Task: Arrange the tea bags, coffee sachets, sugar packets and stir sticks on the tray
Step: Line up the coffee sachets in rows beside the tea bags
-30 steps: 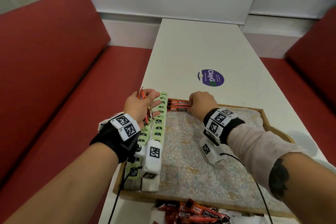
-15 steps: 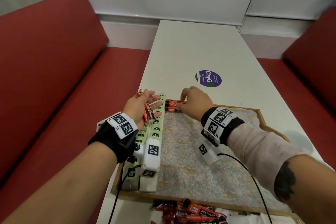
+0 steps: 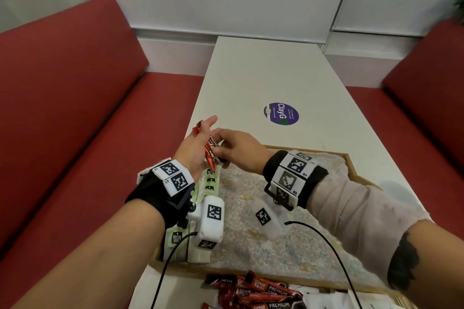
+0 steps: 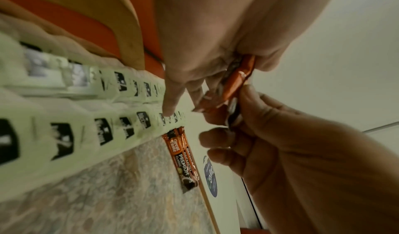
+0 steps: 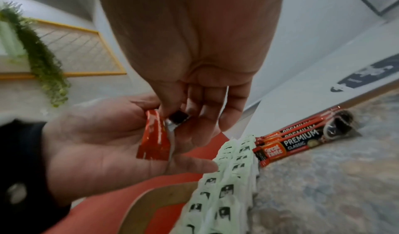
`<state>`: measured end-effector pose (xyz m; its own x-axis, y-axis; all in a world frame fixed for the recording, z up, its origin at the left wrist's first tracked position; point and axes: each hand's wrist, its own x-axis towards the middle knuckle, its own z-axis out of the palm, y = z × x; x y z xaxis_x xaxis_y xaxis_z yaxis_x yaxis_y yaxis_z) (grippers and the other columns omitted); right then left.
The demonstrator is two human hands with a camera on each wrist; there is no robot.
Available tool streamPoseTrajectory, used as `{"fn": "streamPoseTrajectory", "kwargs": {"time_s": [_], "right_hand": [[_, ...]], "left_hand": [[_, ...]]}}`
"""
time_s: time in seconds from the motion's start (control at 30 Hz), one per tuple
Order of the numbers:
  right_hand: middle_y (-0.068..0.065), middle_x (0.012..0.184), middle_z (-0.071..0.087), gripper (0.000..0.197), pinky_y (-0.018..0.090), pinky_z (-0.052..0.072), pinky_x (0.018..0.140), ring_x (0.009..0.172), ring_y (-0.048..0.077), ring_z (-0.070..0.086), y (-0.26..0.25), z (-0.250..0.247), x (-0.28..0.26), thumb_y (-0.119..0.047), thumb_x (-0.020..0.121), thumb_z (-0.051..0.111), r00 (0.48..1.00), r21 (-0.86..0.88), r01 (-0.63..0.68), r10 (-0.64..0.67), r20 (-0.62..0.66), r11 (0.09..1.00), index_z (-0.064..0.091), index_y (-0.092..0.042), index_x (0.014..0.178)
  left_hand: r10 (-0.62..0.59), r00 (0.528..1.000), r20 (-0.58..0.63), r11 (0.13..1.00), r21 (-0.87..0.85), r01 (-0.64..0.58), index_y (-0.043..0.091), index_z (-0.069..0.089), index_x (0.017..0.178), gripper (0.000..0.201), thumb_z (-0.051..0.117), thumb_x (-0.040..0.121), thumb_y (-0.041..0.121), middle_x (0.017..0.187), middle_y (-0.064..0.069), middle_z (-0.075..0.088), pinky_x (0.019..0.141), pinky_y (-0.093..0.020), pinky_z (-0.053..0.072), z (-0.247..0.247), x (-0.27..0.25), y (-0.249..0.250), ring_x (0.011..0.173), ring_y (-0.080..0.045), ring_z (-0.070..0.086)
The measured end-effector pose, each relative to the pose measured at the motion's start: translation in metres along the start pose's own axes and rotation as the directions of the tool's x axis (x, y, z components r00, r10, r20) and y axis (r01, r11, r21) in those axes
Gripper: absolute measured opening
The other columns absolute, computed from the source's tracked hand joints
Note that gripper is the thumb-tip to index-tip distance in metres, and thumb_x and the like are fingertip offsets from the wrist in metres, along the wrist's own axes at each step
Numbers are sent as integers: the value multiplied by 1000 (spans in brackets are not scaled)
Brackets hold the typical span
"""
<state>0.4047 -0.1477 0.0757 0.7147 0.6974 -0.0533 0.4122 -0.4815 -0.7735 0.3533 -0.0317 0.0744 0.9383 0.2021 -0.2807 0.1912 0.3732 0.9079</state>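
Three red foil coffee sachets (image 5: 302, 140) lie placed on tray; right hand (image 3: 241, 150) back, pinching next from left hand's (image 3: 193, 150) clamped bundle (image 3: 209, 155).

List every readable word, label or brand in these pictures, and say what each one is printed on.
"Great Taste PREMIUM CLASSIC": red coffee sachets laid at the tray's far edge.
"PREMIUM", "Great Taste": loose red sachets on the table, near side.
"ClayGO": round purple sticker on the white table; its small print is unreadable.
"McCoy teas": pale green tea bag tags.
Wrist-band squares: coded patterns, no words.
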Motion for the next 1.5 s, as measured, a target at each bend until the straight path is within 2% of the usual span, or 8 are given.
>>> {"fn": "streamPoseTrajectory", "kwargs": {"time_s": [0.13, 0.23, 0.27, 0.43, 0.7, 0.97, 1.2, 1.5], "right_hand": [[-1, 66, 62, 14, 30, 51, 65, 54, 12, 58, 2, -6, 0, -12, 92, 60, 997, 114, -56, 61, -44, 992, 54, -21, 83], [-1, 64, 61, 8, 15, 46, 51, 48, 5, 56, 10, -14, 2, -13, 90, 64, 976, 130, -105, 128, -175, 986, 57, -13, 86], [-2, 64, 61, 8, 12, 44, 48, 49, 5, 55, 14, -17, 3, -15, 89, 65, 964, 113, -124, 146, -221, 986, 58, -13, 86], [3, 81, 67, 5, 32, 52, 76, 75, 17, 61, 40, -28, 5, -15, 82, 71, 930, -66, -236, 206, -303, 970, 66, -13, 85], [9, 102, 69, 18, 28, 46, 83, 97, 27, 62, 64, -20, 4, -8, 81, 68, 934, -385, -344, 270, -233, 856, 71, -12, 98], [10, 100, 69, 18, 32, 52, 84, 94, 28, 63, 68, -13, 8, -9, 80, 65, 936, -474, -350, 287, -203, 808, 69, -12, 97], [9, 94, 67, 15, 30, 49, 74, 86, 27, 62, 68, -11, 11, -10, 83, 58, 949, -524, -316, 254, -189, 791, 68, -11, 94], [2, 92, 47, 14, 28, 43, 73, 88, 25, 56, 72, -10, 15, -19, 83, 61, 953, -524, -298, 220, -206, 798, 65, -15, 96]], "left_hand": [[19, 1000, -19, 1000, 11, -19, 26, 46, 133, 39, 34, 99, 42, 137, -9, 52, 73, -36, 52, 2, -1, 0, 116, -27, 58], [53, 991, -125, 993, 107, -39, 24, 52, 122, 34, 40, 97, 44, 123, -6, 57, 69, -32, 49, 1, 1, -2, 97, -13, 60], [67, 987, -147, 990, 130, -48, 23, 52, 120, 32, 41, 97, 43, 123, -4, 54, 72, -33, 48, -1, 1, -3, 100, -13, 58], [108, 977, -185, 980, 184, -73, 21, 57, 113, 31, 38, 99, 41, 135, -1, 51, 88, -42, 48, -6, 3, -5, 119, -17, 50], [111, 972, -206, 981, 178, -74, 20, 58, 109, 28, 38, 100, 38, 132, 0, 53, 90, -41, 49, -10, 7, -8, 117, -17, 52], [95, 973, -211, 985, 163, -61, 18, 58, 108, 29, 39, 100, 38, 130, 0, 55, 86, -39, 50, -12, 10, -10, 112, -15, 54], [83, 974, -212, 987, 155, -50, 16, 57, 110, 30, 39, 100, 37, 129, -1, 55, 86, -39, 50, -12, 12, -10, 111, -16, 55], [79, 972, -220, 988, 145, -48, 18, 59, 101, 26, 41, 99, 37, 115, 1, 58, 78, -35, 52, -12, 16, -12, 103, -16, 58]]}}
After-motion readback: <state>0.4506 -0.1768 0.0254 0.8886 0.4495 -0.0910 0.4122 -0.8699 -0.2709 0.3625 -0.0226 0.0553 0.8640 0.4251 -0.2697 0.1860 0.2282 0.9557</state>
